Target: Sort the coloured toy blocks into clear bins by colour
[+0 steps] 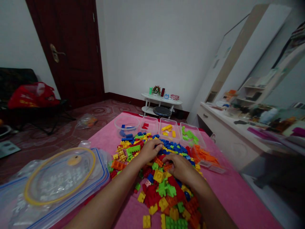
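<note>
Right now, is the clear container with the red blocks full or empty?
Partly filled: a few red blocks sit in the clear container, its floor bare beside them.

Slim bare forearms (119, 189), bare hands (149, 150)

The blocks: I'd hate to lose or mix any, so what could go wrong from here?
With the left hand and right hand in the heap, a wide sweep might scatter loose blocks off the pink cloth. The heap also reaches close to the round tub, so a shove could perhaps tip other colours in with its blue blocks.
</note>
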A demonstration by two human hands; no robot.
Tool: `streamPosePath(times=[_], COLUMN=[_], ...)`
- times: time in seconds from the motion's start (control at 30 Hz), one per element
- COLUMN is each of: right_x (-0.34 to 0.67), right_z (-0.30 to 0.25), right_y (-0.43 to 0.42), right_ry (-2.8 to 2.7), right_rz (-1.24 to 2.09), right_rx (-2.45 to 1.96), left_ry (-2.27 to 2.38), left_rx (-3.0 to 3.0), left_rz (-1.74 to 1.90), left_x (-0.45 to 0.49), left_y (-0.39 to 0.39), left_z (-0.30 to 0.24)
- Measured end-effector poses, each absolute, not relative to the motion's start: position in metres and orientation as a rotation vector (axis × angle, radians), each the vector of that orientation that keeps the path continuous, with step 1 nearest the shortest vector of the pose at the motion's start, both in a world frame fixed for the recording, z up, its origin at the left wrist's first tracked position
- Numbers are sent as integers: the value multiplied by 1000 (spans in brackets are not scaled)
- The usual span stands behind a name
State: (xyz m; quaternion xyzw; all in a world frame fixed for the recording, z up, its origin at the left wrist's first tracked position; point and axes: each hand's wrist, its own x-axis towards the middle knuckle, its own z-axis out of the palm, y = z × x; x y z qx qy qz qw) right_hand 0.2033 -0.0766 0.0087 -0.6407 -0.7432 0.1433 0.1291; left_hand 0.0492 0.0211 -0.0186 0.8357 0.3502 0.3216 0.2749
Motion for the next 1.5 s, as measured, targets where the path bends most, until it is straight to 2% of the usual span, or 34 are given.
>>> streamPosePath(times=[0.17,0.4,0.57,0.73,0.93,1.07,1.3,1.5], right_x=[211,215,214,223,230,215,192,220], right_z=[3,8,22,25,15,15,13,15], right_y=[-73,-78,-82,-83,-81,-76,-75,-69], right_ry=[-2138,-2188,-2099,-2055,-2026,-1824,-1554,-1490], right_rz=[416,436,465,599,385,318,633,487], right_rx=[-1903,-1971,-2178,-2162,-2003,-1855,-1486,-1566], left_ry=[899,1325,1050,1005,1111,1127,711,715], left_rx=[2101,2350,2577,2719,2782,2592,1712,1848], left_rz=[888,800,466,361,371,581,798,725], left_x=[26,-2,5,8,20,24,44,50], left_y=[34,46,38,29,19,20,5,0], left_z=[11,16,8,7,9,19,23,17])
